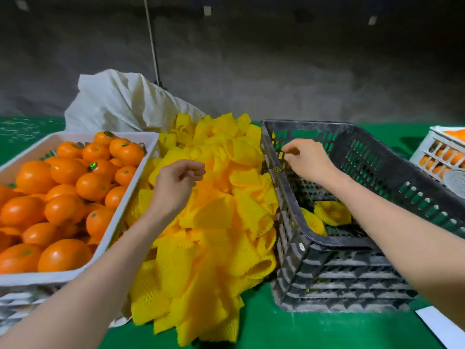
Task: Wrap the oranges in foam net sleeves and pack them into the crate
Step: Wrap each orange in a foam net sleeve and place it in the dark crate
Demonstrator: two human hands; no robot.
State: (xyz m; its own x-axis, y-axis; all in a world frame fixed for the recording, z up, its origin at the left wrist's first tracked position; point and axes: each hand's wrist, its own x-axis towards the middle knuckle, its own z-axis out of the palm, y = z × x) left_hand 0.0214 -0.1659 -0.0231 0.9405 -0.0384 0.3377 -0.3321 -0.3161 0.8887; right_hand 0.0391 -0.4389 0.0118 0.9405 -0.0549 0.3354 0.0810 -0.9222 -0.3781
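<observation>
Hovering over the heap of foam net sleeves (214, 222), the left hand (176, 182) has loosely curled fingers and holds nothing. The right hand (307, 159) hangs above the left rim of the black crate (339, 273), fingers likewise loosely bent, empty. Two wrapped oranges (332, 212) lie on its floor. Bare oranges (63, 197) fill the white crate (127, 205) at left, beside the heap.

- The left hand (176, 182) is held loosely curled and empty above the yellow foam net sleeves (216, 222).
- The right hand (307, 159) is held likewise over the black crate (339, 270).
- 2 sleeved oranges (332, 212) are seen inside it.
- Bare oranges (65, 197) are heaped in a white crate (120, 222).
</observation>
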